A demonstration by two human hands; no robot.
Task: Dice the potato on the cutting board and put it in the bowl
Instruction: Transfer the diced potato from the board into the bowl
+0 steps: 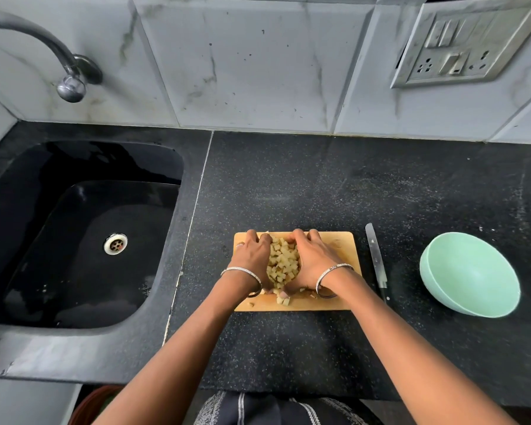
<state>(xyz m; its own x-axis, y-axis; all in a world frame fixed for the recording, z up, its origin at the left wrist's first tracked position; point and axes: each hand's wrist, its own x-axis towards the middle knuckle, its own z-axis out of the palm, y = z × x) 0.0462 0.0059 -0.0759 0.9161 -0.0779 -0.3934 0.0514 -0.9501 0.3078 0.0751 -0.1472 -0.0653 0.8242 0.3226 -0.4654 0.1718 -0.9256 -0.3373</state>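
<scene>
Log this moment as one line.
phase: gather | left hand, right hand: cupped round diced potato on cutting board | knife: lying untouched | bowl: empty

No legible text, label, brand, number or sign on any surface in view.

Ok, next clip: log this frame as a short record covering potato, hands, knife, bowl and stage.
potato dice: piled on the cutting board
left hand: cupped round the pile's left side
right hand: cupped round its right side
knife: flat on the counter, right of the board
bowl: mint green, empty, right of the knife
stage: dicing done, nothing in bowl yet
</scene>
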